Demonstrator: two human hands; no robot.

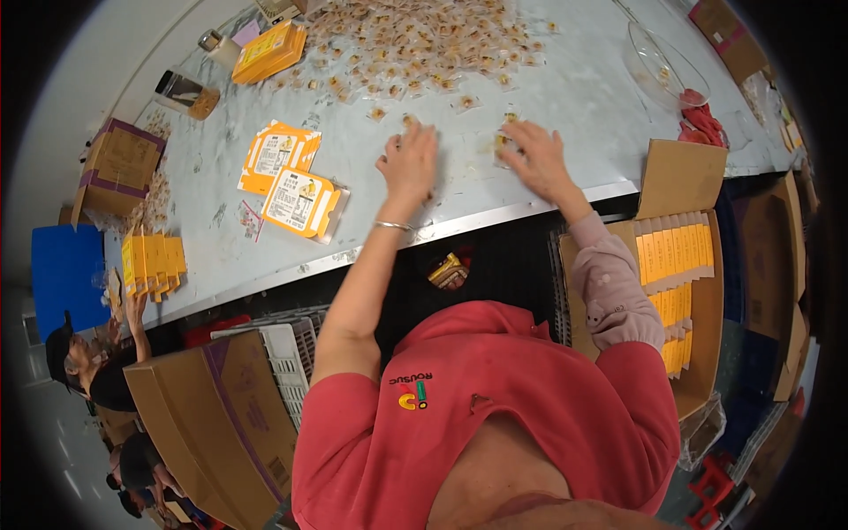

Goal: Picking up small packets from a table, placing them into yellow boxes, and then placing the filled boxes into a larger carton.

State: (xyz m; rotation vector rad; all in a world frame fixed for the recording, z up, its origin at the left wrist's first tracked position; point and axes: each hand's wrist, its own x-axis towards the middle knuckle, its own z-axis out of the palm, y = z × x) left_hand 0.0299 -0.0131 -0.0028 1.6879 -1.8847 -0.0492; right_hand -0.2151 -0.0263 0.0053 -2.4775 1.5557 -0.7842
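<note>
My left hand [409,166] is over the table, palm down, its fingers apart and slightly smeared. Just beyond its fingertips lies a small clear packet [409,119]. To the right, my right hand [541,163] has its thumb and forefinger closed around another small clear packet [501,142] at the tabletop. Loose packets [465,103] with brownish-yellow contents lie ahead of both hands, in front of a wide heap of the same packets [415,44]. Left of my left hand sits a yellow-and-white carton [303,203], with a stack of flat cartons [281,152] behind it.
More yellow cartons [269,53], a lidded jar [187,95] and a clear bowl [662,66] stand farther back. Red gloves [702,122] lie at the right. An open cardboard box [711,309] of upright cartons stands by my right arm. A co-worker [97,362] holds cartons at the far left.
</note>
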